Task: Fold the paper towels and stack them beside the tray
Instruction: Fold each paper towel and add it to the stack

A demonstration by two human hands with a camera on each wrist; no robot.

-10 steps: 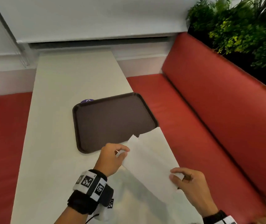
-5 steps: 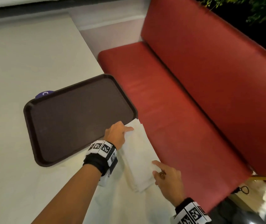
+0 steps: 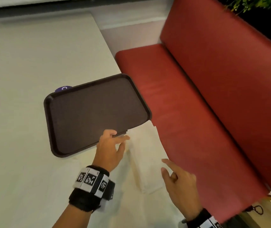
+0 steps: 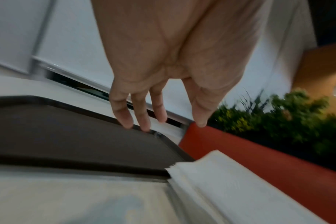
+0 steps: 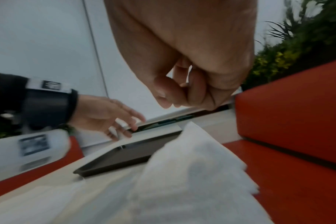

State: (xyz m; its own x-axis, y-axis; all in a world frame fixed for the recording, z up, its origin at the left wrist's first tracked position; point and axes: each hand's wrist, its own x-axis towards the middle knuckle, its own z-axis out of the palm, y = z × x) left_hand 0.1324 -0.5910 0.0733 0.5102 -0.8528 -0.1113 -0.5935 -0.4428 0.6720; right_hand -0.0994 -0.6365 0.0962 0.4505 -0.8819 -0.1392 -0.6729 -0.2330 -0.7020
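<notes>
Both hands hover empty over the table [image 3: 32, 63]: left hand [image 3: 109, 148] fingers spread, right hand [image 3: 179, 181] loosely curled. Between them lies the folded towel stack [image 3: 145, 155], touching the tray [image 3: 88, 116].

Head view: from high above, tilted forward and down onto the pale tabletop [image 3: 32, 63], dark brown rectangular plastic tray [image 3: 90, 112] mid-frame, red padded bench seat [image 3: 197, 112] to the right.

Left wrist view: low and close, along the left hand [image 4: 169, 45] toward the tray's rim [image 4: 67, 103], white wall beyond.

Right wrist view: also low, close over the stack of folded white paper towels [image 5: 192, 166], facing the same wall.

Shared by all three: tray, towel stack [image 3: 145, 155], red bench. Left hand [image 5: 104, 115] also caught by the right wrist view.
</notes>
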